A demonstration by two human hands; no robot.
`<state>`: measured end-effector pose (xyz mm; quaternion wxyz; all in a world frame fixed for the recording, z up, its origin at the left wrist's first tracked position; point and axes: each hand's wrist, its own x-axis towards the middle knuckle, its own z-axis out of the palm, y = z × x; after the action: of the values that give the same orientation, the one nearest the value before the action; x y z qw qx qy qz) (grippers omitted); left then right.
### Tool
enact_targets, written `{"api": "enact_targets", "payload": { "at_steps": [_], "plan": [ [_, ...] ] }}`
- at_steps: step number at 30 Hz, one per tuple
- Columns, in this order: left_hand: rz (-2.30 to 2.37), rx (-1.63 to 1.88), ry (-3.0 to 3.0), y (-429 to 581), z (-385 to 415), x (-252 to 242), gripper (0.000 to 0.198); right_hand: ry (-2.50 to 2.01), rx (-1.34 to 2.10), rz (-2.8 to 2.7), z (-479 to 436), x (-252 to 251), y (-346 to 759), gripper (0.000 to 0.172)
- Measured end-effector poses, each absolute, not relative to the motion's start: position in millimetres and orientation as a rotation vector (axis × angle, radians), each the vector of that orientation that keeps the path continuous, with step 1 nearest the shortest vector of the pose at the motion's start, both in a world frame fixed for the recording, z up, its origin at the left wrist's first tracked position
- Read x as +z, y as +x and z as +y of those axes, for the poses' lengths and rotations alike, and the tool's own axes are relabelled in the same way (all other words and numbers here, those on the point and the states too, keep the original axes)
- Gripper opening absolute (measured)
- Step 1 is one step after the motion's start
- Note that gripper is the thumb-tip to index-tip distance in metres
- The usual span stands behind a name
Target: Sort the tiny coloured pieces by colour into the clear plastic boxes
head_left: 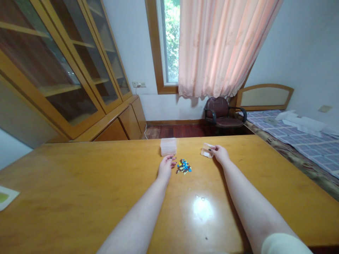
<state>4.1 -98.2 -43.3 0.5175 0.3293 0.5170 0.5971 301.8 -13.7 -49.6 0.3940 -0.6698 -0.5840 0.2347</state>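
Observation:
A small heap of tiny building bricks [183, 166], in blue, yellow, brown and cream, lies on the wooden table [106, 183]. Just left of it is my left hand [166, 165], fingers loosely bent and apart, with nothing visible in them. Beyond that hand stands a clear, whitish plastic container [168, 146], close to the fingertips; I cannot tell whether they touch. To the right of the heap, my right hand [220, 153] grips the right edge of a small clear plastic box [206, 150] between thumb and fingers. The box seems to rest on or just above the tabletop.
Two tiny clear bits [202, 199] lie near a bright reflection. A white and green object [7, 197] sits at the table's left edge. Past the far edge are a brown armchair [225, 113] and glass-door cabinets [79, 56]; a bed [296, 141] stands on the right.

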Motion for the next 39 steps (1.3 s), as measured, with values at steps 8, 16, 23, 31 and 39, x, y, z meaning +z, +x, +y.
{"api": "enact_targets", "payload": {
  "at_steps": [8,16,23,31,39],
  "plan": [
    [1.263,1.426,0.805,3.0,-96.7,-46.5,0.032,-1.722,0.445,-1.465,-19.2,-41.5,308.7,0.043],
    [1.295,1.413,0.851,4.9,-94.3,-49.6,0.032,-1.571,0.104,-1.907,-81.0,-38.8,260.6,0.042],
    [1.264,1.421,0.859,3.9,-97.0,-47.4,0.03,-1.753,0.024,-2.117,-64.9,-51.7,234.9,0.064],
    [1.277,1.401,0.843,4.4,-96.7,-45.4,0.032,-1.679,0.043,-2.271,-52.7,-53.5,285.6,0.059],
    [1.286,1.415,0.899,5.1,-101.2,-41.6,0.031,-1.643,0.003,-2.183,-64.5,-41.1,298.3,0.053]
  ]
}}
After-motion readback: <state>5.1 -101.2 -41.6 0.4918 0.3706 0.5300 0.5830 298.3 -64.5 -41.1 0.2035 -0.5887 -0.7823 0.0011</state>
